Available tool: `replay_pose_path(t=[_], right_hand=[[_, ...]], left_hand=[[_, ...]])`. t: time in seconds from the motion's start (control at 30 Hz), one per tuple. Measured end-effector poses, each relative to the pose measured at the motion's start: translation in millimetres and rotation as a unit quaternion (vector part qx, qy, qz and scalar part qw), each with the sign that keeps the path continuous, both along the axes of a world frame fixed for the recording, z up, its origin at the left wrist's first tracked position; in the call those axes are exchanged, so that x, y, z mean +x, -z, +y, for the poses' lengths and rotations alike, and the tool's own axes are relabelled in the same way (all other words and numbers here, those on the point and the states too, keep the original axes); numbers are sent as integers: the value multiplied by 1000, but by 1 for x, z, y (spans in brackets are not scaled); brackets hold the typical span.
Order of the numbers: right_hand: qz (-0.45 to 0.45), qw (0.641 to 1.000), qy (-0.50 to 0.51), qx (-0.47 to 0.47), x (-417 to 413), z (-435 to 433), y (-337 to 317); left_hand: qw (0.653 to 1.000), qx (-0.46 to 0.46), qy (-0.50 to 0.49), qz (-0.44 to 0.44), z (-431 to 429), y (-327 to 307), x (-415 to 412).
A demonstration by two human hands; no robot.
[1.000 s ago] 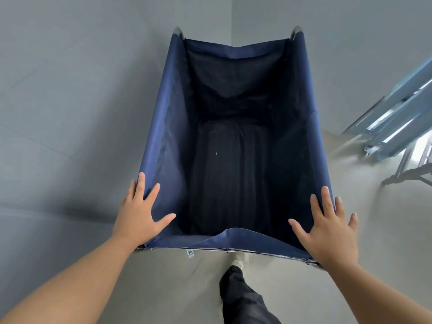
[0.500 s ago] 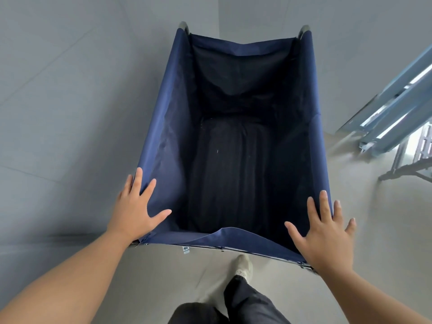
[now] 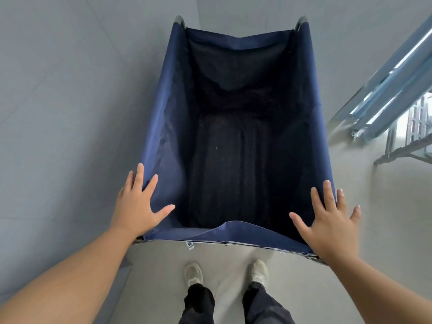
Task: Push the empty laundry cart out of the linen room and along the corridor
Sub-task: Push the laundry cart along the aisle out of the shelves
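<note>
Navy fabric fills the centre of the frame: the laundry cart (image 3: 238,141), bag open, nothing inside but dark mesh and a sagging base. Its far corners sit near the top centre of the frame, close to a grey wall corner (image 3: 198,10).

Left hand (image 3: 136,204): flat, fingers spread wide, palm pressing on the near-left corner of the rim. Not wrapped round anything. Right hand (image 3: 327,220): same posture on the near-right corner, fingers splayed, palm down on the fabric edge. Both push by contact only, no closed grasp.

Change over the last second: one leg was mid-stride below the cart; now both shoes (image 3: 194,273) stand side by side at bottom centre, just behind the near rim. The cart's far end has swung slightly toward the right of the frame, and the metal-framed window (image 3: 388,90) at upper right looms larger. Hands have kept their places on the corners.

Judgement: the feet together suggest a brief pause or the end of a step, with the cart nose facing the wall corner. A turn seems needed before straight pushing pays off. Flat palms steer weakly; the fabric rim may slip under sideways force.

Floor (image 3: 374,218): pale tile, no obstacle visible near the cart.
</note>
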State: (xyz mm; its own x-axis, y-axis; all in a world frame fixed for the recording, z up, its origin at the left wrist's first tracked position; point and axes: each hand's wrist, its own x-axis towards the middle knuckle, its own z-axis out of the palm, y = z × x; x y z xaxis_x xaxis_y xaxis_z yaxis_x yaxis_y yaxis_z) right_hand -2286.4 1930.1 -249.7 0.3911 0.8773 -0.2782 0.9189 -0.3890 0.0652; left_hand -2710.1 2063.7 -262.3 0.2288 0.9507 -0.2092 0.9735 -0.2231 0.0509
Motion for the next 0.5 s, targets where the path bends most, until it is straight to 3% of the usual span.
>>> replay_pose_path(t=[0.5], right_hand=[[-12, 998, 53, 28, -48, 49, 5]], left_hand=[[999, 1, 50, -15, 93, 3, -36]])
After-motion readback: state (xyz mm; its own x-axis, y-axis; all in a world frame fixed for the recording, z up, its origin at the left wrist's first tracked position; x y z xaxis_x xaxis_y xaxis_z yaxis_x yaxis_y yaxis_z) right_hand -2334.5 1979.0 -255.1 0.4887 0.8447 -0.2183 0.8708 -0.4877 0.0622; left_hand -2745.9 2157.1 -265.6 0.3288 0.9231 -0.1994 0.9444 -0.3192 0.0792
